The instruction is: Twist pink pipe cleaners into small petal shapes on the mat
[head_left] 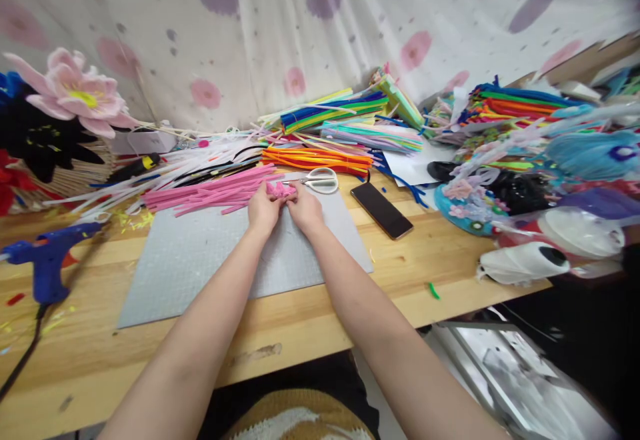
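Observation:
Both my arms reach out over the grey cutting mat. My left hand and my right hand meet near its far edge, with fingers closed on a small bent pink pipe cleaner piece. Its exact shape is partly covered by my fingertips. Just left of my left hand lies a bundle of pink pipe cleaners, partly on the mat. White-handled scissors rest right behind my right hand.
A blue glue gun stands at left near pipe cleaner flowers. Orange pipe cleaners and other coloured bundles line the back. A phone lies right of the mat, and a white thread spool sits near the right edge.

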Available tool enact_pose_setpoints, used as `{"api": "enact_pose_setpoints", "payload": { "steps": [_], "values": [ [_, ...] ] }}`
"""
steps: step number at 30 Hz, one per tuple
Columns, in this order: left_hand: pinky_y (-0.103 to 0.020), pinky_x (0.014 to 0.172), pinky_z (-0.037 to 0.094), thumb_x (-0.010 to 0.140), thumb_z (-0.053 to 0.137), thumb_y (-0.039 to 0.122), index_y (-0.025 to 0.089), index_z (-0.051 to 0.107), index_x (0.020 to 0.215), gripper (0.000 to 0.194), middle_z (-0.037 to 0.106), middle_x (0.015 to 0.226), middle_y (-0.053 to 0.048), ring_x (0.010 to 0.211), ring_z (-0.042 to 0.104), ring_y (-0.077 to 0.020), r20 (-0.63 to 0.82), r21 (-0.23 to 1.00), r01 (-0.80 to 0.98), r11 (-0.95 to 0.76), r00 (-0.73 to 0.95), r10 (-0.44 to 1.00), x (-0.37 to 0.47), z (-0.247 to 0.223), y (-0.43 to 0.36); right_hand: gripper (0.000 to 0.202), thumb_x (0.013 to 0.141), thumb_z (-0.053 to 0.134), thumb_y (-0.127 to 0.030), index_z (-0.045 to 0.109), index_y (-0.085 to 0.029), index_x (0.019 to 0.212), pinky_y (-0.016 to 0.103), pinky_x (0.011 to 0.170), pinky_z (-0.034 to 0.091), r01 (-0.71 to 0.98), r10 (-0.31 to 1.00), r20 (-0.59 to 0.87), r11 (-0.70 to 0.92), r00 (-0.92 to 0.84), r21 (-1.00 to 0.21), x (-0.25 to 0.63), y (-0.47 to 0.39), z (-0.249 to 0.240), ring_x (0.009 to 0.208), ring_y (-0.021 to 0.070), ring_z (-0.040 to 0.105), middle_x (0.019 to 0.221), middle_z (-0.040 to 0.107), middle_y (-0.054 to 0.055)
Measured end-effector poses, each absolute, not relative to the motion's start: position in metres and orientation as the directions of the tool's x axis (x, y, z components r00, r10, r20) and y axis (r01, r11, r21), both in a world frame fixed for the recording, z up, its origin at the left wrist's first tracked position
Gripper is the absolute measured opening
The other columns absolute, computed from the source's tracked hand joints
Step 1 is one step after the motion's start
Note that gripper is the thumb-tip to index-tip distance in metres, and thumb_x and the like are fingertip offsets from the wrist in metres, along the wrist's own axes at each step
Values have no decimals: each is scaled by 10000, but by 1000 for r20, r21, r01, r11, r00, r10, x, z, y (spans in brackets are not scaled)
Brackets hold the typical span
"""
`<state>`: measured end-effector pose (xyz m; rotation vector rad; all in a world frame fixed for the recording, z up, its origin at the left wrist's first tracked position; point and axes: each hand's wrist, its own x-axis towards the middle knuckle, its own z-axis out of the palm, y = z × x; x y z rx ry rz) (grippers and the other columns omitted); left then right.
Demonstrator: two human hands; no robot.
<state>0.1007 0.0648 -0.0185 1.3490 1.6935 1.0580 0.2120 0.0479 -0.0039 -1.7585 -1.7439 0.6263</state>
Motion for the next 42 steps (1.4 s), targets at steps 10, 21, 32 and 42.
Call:
{"api": "enact_pose_setpoints", "payload": {
  "steps": [10,21,32,42],
  "values": [
    [-233,558,505,611,749,112,108,447,1310,761,619,584,34,486,584,-99,-123,992,-41,118,-150,981,94,-12,59,287,754,460,-201,495,-206,1039,294,733,437,582,969,195,72,151,-810,220,50,2,722,162,595,714,617,-17],
    [-246,622,511,627,734,226,153,460,1283,715,688,713,-14,612,653,-138,141,986,101,-129,-125,982,61,-10,29,175,856,498,-356,496,-181,865,230,519,454,25,952,-229,-229,-202,-973,220,59,-1,564,102,570,698,588,0],
    [-268,733,471,738,621,186,209,399,1381,680,734,848,-25,730,668,-154,316,733,669,-126,-170,933,53,-2,12,184,659,718,-178,571,-142,764,233,619,520,-294,873,-218,-367,-436,-883,208,45,2,613,98,621,683,649,-6],
    [-270,717,451,777,602,269,210,307,1438,726,731,919,-45,711,654,-167,263,614,785,-82,-105,959,58,-3,9,300,611,757,-225,522,-156,784,254,639,522,-261,853,-196,-354,-483,-898,205,44,0,616,109,620,678,647,-10]
  ]
}}
